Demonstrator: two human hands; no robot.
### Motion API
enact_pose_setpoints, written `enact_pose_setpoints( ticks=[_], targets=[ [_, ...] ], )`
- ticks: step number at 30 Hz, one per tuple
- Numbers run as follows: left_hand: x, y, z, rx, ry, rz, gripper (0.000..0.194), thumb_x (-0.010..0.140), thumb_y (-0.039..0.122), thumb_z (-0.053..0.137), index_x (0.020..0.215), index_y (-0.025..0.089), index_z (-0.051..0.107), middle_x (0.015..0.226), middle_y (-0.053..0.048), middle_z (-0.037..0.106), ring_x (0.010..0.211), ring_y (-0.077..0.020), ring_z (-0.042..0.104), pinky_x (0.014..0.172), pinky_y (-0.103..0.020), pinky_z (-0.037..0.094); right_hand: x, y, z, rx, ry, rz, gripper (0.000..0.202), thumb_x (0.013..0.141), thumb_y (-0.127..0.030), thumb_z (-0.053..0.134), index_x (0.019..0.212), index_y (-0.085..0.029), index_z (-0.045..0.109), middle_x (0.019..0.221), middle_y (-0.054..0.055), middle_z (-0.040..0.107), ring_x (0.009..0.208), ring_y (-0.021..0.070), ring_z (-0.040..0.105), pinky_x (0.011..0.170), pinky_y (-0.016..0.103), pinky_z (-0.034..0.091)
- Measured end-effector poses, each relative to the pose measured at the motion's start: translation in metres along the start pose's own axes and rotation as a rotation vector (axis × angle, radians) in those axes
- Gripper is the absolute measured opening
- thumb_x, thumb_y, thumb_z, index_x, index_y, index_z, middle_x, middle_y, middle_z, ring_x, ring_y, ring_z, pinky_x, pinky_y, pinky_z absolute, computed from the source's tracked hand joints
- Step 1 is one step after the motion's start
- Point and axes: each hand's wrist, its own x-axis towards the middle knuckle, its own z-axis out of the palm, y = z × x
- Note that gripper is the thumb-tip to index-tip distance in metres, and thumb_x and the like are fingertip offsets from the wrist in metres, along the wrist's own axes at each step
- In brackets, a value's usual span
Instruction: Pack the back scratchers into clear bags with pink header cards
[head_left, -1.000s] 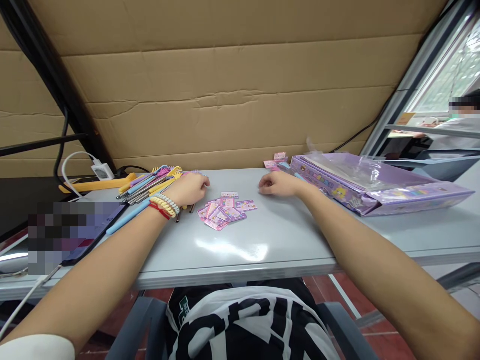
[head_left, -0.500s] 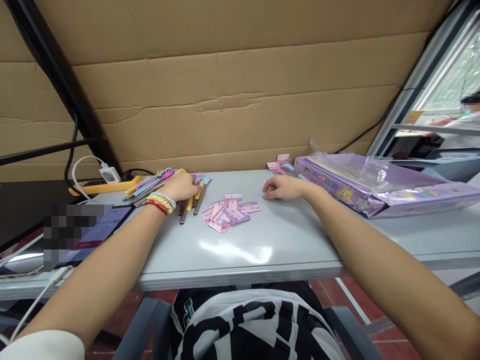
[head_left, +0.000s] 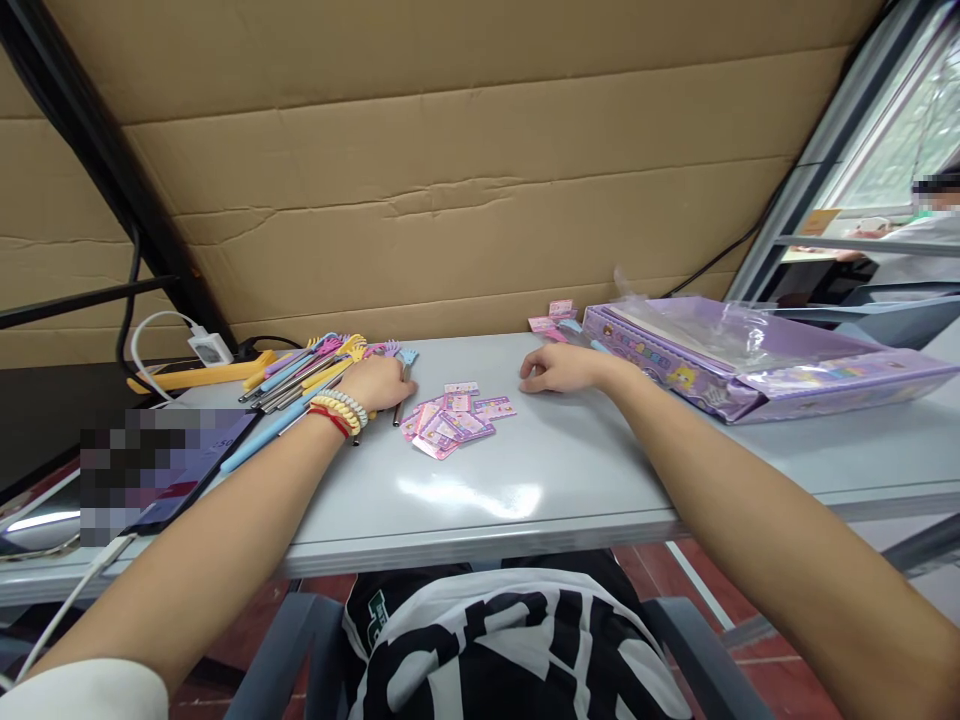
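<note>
My left hand (head_left: pixel 379 383), with several bracelets at the wrist, is closed over the right end of a pile of back scratchers (head_left: pixel 300 375). Its curled fingertips touch a scratcher with a light blue hand-shaped head (head_left: pixel 407 357); how many it grips is hidden. A light blue handle (head_left: pixel 259 443) sticks out leftward from under that wrist. My right hand (head_left: pixel 556 368) rests on the table with its fingers curled in and nothing visible in them. Between the hands lies a loose heap of small pink and purple printed cards (head_left: pixel 454 428).
A purple printed box (head_left: pixel 675 370) with clear plastic film stands at right, with more pink cards (head_left: pixel 551 325) beside it. At left are a phone (head_left: pixel 199 460), a white charger (head_left: pixel 211 347) and a yellow stick (head_left: pixel 206 375). Cardboard (head_left: pixel 450 220) backs the table.
My left hand has shifted slightly right and down, and a light blue handle now shows beside its wrist. My right hand keeps its curled pose. The view has tilted a little.
</note>
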Motion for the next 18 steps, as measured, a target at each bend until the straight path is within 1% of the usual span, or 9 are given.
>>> enact_pose_setpoints(
  ticks=[5, 7, 9, 11, 13, 14, 16, 17, 18],
  targets=[
    [0.000, 0.004, 0.003, 0.038, -0.002, -0.009, 0.043, 0.080, 0.043, 0.041, 0.089, 0.013, 0.070, 0.093, -0.020, 0.069, 0.089, -0.0332, 0.064, 0.073, -0.039, 0.048, -0.004, -0.006, -0.002, -0.012, 0.006, -0.008, 0.035, 0.075, -0.041, 0.061, 0.103, -0.019, 0.066, 0.094, 0.006, 0.069, 0.080, 0.0189, 0.063, 0.066, 0.026, 0.043],
    [-0.001, 0.005, 0.004, 0.035, 0.051, 0.006, 0.044, 0.083, 0.040, 0.037, 0.090, 0.011, 0.070, 0.096, -0.022, 0.068, 0.091, -0.0351, 0.064, 0.073, -0.041, 0.047, -0.006, -0.009, -0.002, -0.009, 0.053, -0.041, 0.035, 0.076, -0.038, 0.060, 0.103, -0.017, 0.066, 0.094, 0.007, 0.069, 0.079, 0.0187, 0.062, 0.066, 0.026, 0.043],
    [-0.003, 0.007, 0.002, 0.014, 0.155, 0.055, 0.045, 0.086, 0.040, 0.033, 0.089, 0.011, 0.068, 0.099, -0.021, 0.067, 0.092, -0.0342, 0.063, 0.075, -0.042, 0.047, -0.006, -0.010, -0.002, 0.009, 0.177, -0.102, 0.035, 0.078, -0.036, 0.058, 0.105, -0.014, 0.065, 0.092, 0.008, 0.069, 0.077, 0.0188, 0.062, 0.066, 0.027, 0.044],
    [-0.008, 0.011, -0.001, -0.015, 0.256, 0.132, 0.045, 0.089, 0.041, 0.031, 0.090, 0.013, 0.066, 0.100, -0.018, 0.066, 0.092, -0.0308, 0.063, 0.077, -0.039, 0.046, -0.006, -0.012, 0.000, 0.018, 0.396, -0.188, 0.038, 0.080, -0.034, 0.057, 0.110, -0.012, 0.062, 0.095, 0.010, 0.067, 0.082, 0.0203, 0.061, 0.072, 0.029, 0.045],
    [-0.013, 0.019, -0.005, -0.033, 0.298, 0.193, 0.041, 0.091, 0.041, 0.032, 0.092, 0.015, 0.064, 0.098, -0.014, 0.066, 0.089, -0.0275, 0.063, 0.076, -0.037, 0.046, -0.005, -0.017, 0.003, 0.008, 0.613, -0.315, 0.047, 0.079, -0.038, 0.061, 0.118, -0.012, 0.058, 0.109, 0.013, 0.064, 0.097, 0.0237, 0.060, 0.083, 0.033, 0.044],
    [-0.016, 0.023, -0.006, -0.034, 0.300, 0.215, 0.039, 0.092, 0.041, 0.032, 0.093, 0.016, 0.063, 0.094, -0.013, 0.067, 0.086, -0.0263, 0.063, 0.074, -0.035, 0.045, -0.006, -0.021, 0.005, -0.007, 0.684, -0.390, 0.055, 0.077, -0.041, 0.064, 0.123, -0.012, 0.055, 0.118, 0.015, 0.060, 0.106, 0.0256, 0.056, 0.088, 0.035, 0.043],
    [-0.022, 0.031, -0.006, -0.045, 0.289, 0.258, 0.036, 0.092, 0.040, 0.033, 0.096, 0.018, 0.062, 0.085, -0.010, 0.068, 0.079, -0.0245, 0.063, 0.069, -0.033, 0.044, -0.006, -0.031, 0.009, -0.070, 0.729, -0.531, 0.066, 0.074, -0.046, 0.068, 0.129, -0.014, 0.051, 0.132, 0.016, 0.052, 0.121, 0.0281, 0.048, 0.096, 0.037, 0.039],
    [-0.024, 0.035, -0.006, -0.060, 0.287, 0.281, 0.035, 0.093, 0.040, 0.034, 0.096, 0.019, 0.062, 0.080, -0.008, 0.068, 0.075, -0.0235, 0.063, 0.067, -0.032, 0.043, -0.007, -0.037, 0.011, -0.123, 0.717, -0.573, 0.063, 0.074, -0.047, 0.068, 0.127, -0.015, 0.053, 0.132, 0.016, 0.053, 0.122, 0.0287, 0.047, 0.097, 0.038, 0.038],
    [-0.025, 0.037, -0.005, -0.084, 0.288, 0.306, 0.035, 0.093, 0.041, 0.034, 0.097, 0.020, 0.062, 0.077, -0.007, 0.068, 0.072, -0.0225, 0.062, 0.065, -0.031, 0.042, -0.008, -0.043, 0.012, -0.184, 0.695, -0.585, 0.054, 0.077, -0.045, 0.066, 0.121, -0.016, 0.058, 0.127, 0.015, 0.057, 0.120, 0.0288, 0.049, 0.096, 0.038, 0.038]
  ],
)
